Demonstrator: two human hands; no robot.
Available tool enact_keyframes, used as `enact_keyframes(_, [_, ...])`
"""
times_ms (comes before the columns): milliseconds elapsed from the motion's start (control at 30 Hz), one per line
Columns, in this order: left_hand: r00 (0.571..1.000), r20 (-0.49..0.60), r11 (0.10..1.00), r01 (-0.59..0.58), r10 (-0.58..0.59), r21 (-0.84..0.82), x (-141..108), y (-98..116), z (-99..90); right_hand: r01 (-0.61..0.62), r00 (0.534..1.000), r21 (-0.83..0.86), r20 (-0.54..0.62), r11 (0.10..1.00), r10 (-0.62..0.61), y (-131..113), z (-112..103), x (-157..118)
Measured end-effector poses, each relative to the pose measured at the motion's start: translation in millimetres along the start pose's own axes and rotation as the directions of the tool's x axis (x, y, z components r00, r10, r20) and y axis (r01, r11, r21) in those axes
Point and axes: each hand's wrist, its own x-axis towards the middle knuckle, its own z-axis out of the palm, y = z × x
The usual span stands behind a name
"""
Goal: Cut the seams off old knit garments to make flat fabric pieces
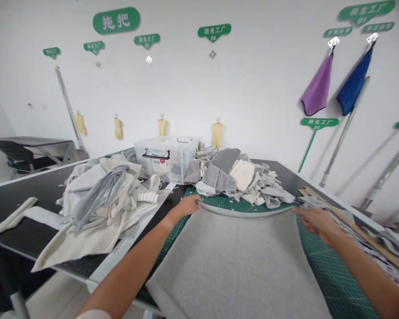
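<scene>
A large piece of grey fabric (246, 257) hangs toward me over the front of the green cutting mat (329, 266). My left hand (189, 205) pinches its far left corner, and my right hand (314, 220) grips the far right corner. Between the two hands the far edge sags in a shallow curve and looks rolled or folded over. Just beyond that edge lies a heap of grey and cream fabric scraps (224, 175) on the mat. A small dark object by my right fingertips is too small to make out.
On the left, a pile of grey and cream cloth (99, 195) covers part of the black table (6, 195). A clear plastic bin (176, 164) stands at the back. Along the right edge lie a wooden strip (369, 232) and more scraps. Purple and blue cloths hang on the wall.
</scene>
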Motion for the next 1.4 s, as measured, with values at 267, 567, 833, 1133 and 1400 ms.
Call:
enact_keyframes(267, [0.972, 0.041, 0.966, -0.234, 0.231, 0.111, -6, 5, 19.8, 0.067, 0.989, -0.522, 0.144, 0.850, 0.010, 18, 22, 2])
enact_keyframes(567, [0.898, -0.075, 0.881, -0.405, 0.433, 0.244, -20, 0, 32.8, 0.527, 0.554, -0.028, 0.769, 0.849, -0.319, -83, 106, -96])
enact_keyframes(833, [0.897, -0.126, 0.854, -0.348, 0.423, 0.386, -18, -1, 40.1, 0.742, 0.496, -0.151, 0.780, 0.653, -0.383, -108, 174, -121])
enact_keyframes(1133, [0.932, -0.098, 0.908, -0.312, 0.350, 0.278, 11, -28, 35.0, 0.703, 0.660, -0.411, 0.680, 0.580, -0.319, -105, 186, -134])
enact_keyframes(1400, [0.941, -0.171, 0.935, -0.243, 0.291, 0.258, 46, -25, 36.8, 0.704, 0.670, -0.420, 0.660, 0.573, -0.339, -110, 182, -137])
